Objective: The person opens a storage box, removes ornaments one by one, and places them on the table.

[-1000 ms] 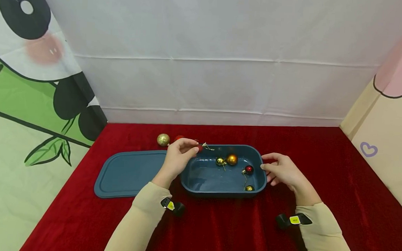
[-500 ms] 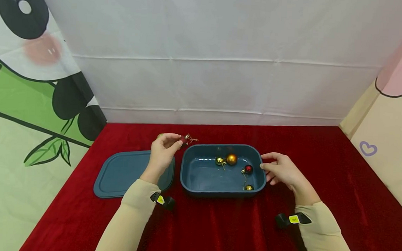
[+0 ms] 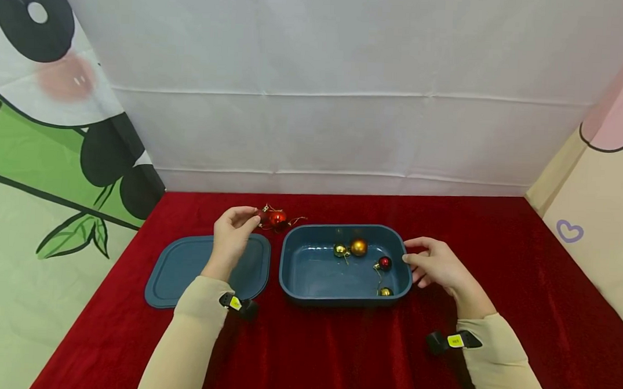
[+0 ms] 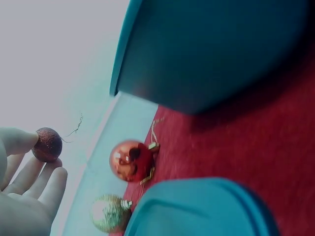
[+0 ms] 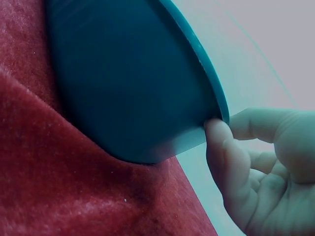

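Note:
My left hand (image 3: 229,237) pinches a dark red glittery Christmas bauble (image 4: 47,145) between thumb and fingers, above the far part of the blue lid (image 3: 188,267). Thin string trails from the bauble. Behind the lid lies a shiny red bauble (image 4: 132,161), and a gold glittery bauble (image 4: 111,213) rests beside it; in the head view the hand hides the gold one. My right hand (image 3: 439,264) pinches the right rim of the blue box (image 5: 133,83). Inside the box are an orange-gold bauble (image 3: 358,247), a dark red bauble (image 3: 384,263) and two small gold baubles (image 3: 340,250).
Dark red velvet cloth (image 3: 335,358) covers the table under the box and lid. A white curtain (image 3: 345,132) hangs behind the table. Printed cloth with a cartoon panda (image 3: 45,78) stands on the left, and a cream panel (image 3: 602,230) on the right.
My left hand has moved left with the dark red bauble, from the box's far left corner to over the lid. The shiny red bauble now shows. My right hand stays at the rim.

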Motion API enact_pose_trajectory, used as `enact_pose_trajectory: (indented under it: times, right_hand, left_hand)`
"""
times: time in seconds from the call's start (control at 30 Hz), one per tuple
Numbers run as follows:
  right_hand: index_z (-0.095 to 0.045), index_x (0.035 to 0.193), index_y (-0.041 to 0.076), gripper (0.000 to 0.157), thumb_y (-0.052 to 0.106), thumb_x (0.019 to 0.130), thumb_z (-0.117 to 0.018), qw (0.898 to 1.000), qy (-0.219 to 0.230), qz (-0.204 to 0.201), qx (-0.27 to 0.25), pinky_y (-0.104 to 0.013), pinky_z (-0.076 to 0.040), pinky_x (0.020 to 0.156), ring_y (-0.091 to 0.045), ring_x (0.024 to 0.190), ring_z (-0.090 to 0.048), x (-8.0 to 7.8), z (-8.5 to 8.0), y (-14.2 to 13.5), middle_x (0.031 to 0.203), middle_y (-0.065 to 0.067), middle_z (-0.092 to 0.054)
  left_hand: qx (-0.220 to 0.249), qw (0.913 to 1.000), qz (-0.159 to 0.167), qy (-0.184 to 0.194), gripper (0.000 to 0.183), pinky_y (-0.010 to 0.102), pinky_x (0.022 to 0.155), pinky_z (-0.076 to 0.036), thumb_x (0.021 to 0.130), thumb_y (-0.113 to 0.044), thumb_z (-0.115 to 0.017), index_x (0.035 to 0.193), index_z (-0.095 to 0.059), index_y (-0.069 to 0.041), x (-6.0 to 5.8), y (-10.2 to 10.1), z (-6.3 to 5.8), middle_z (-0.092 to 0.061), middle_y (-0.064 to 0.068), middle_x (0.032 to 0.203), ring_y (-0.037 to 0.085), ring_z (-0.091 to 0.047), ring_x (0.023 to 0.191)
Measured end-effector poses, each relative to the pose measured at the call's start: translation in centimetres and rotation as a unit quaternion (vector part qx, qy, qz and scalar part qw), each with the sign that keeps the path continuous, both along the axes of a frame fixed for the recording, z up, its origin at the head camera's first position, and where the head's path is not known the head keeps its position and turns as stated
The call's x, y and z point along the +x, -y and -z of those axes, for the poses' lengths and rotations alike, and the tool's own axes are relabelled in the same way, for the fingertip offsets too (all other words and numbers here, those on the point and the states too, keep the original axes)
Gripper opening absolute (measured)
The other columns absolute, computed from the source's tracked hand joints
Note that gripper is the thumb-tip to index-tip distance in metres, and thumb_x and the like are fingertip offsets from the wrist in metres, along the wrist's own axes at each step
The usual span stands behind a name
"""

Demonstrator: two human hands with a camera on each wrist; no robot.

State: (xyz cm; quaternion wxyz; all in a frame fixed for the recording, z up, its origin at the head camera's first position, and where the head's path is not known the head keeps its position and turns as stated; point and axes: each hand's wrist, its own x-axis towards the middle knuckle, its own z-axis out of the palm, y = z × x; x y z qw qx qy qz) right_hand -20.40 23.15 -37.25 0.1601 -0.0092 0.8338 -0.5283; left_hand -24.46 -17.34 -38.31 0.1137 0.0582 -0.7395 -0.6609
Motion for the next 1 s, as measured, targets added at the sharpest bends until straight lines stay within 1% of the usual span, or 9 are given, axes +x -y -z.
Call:
enact_pose_trajectory:
  times: [0.07,0.2,0.37,0.5,0.6,0.7,0.83,0.93,1.0]
  right_hand:
    - [-0.044,0.132,-0.005,0.048,0.014,0.091,-0.060,1.000,0.001,0.001,-0.001,-0.029,-0.054,0.050,-0.014,0.053,-0.061,0.0,0.0,0.0,0.068,-0.007,-0.064]
    - [-0.044,0.132,-0.005,0.048,0.014,0.091,-0.060,1.000,0.002,0.002,-0.001,-0.029,-0.054,0.050,-0.014,0.053,-0.061,0.0,0.1,0.0,0.068,-0.007,-0.064]
    - [-0.044,0.132,-0.005,0.048,0.014,0.091,-0.060,1.000,0.002,0.002,-0.002,-0.029,-0.054,0.050,-0.014,0.053,-0.061,0.0,0.0,0.0,0.068,-0.008,-0.064]
    - [-0.044,0.132,-0.005,0.048,0.014,0.091,-0.060,1.000,0.002,0.004,0.000,-0.029,-0.054,0.050,-0.014,0.053,-0.061,0.0,0.0,0.0,0.067,-0.007,-0.064]
    - [-0.044,0.132,-0.005,0.047,0.014,0.091,-0.060,1.000,0.000,0.005,0.003,-0.029,-0.054,0.050,-0.014,0.053,-0.061,0.0,0.0,0.1,0.067,-0.007,-0.064]
    - [-0.044,0.132,-0.005,0.047,0.014,0.091,-0.059,1.000,0.000,0.004,0.004,-0.029,-0.054,0.049,-0.014,0.053,-0.060,0.0,0.0,0.1,0.067,-0.007,-0.063]
    - [-0.044,0.132,-0.005,0.047,0.013,0.091,-0.059,1.000,0.001,0.004,0.002,-0.029,-0.054,0.049,-0.013,0.052,-0.060,-0.1,0.1,0.1,0.066,-0.007,-0.063]
    - [-0.044,0.132,-0.005,0.047,0.013,0.091,-0.059,1.000,0.001,0.005,0.002,-0.029,-0.054,0.049,-0.013,0.052,-0.060,-0.1,0.2,0.1,0.066,-0.007,-0.063]
    - [-0.044,0.132,-0.005,0.047,0.013,0.091,-0.059,1.000,0.000,0.006,0.003,-0.029,-0.054,0.049,-0.014,0.052,-0.060,-0.1,0.3,0.2,0.067,-0.007,-0.063]
  left_hand:
    - [-0.007,0.9999,-0.011,0.002,0.026,0.011,0.076,-0.051,0.089,-0.007,-0.063,0.114,-0.060,0.000,-0.2,0.4,0.1,-0.062,0.004,0.106,-0.002,-0.061,0.090]
    - [-0.020,0.9992,-0.035,0.005,0.024,0.010,0.074,-0.049,0.089,-0.008,-0.063,0.112,-0.061,-0.001,-0.5,1.3,0.5,-0.062,0.003,0.104,-0.001,-0.060,0.089]
    - [-0.035,0.9974,-0.061,0.016,0.026,0.008,0.075,-0.047,0.090,-0.014,-0.064,0.112,-0.061,-0.002,-1.1,2.3,1.2,-0.061,0.002,0.104,-0.001,-0.058,0.090]
    - [-0.032,0.9963,-0.078,0.019,0.027,0.007,0.076,-0.047,0.090,-0.014,-0.064,0.114,-0.061,-0.001,-1.5,3.0,1.8,-0.060,0.002,0.104,-0.003,-0.058,0.089]
    - [-0.023,0.9957,-0.087,0.019,0.027,0.007,0.076,-0.047,0.089,-0.012,-0.064,0.113,-0.061,0.001,-1.8,3.5,2.2,-0.061,0.005,0.105,-0.002,-0.058,0.088]
    - [-0.026,0.9942,-0.099,0.033,0.028,0.008,0.076,-0.046,0.090,-0.013,-0.064,0.114,-0.060,0.000,-2.0,4.0,2.5,-0.060,0.005,0.104,-0.002,-0.058,0.087]
    - [-0.042,0.9909,-0.113,0.059,0.029,0.010,0.078,-0.046,0.091,-0.017,-0.063,0.116,-0.059,-0.003,-2.1,4.5,2.8,-0.060,0.006,0.109,0.003,-0.058,0.091]
    - [-0.054,0.9884,-0.122,0.072,0.030,0.014,0.081,-0.047,0.091,-0.019,-0.063,0.117,-0.059,-0.004,-2.2,4.9,3.1,-0.059,0.010,0.115,0.012,-0.058,0.099]
    - [-0.059,0.9869,-0.129,0.078,0.031,0.019,0.085,-0.049,0.091,-0.018,-0.063,0.118,-0.059,-0.004,-2.3,5.0,3.4,-0.059,0.012,0.117,0.016,-0.058,0.104]
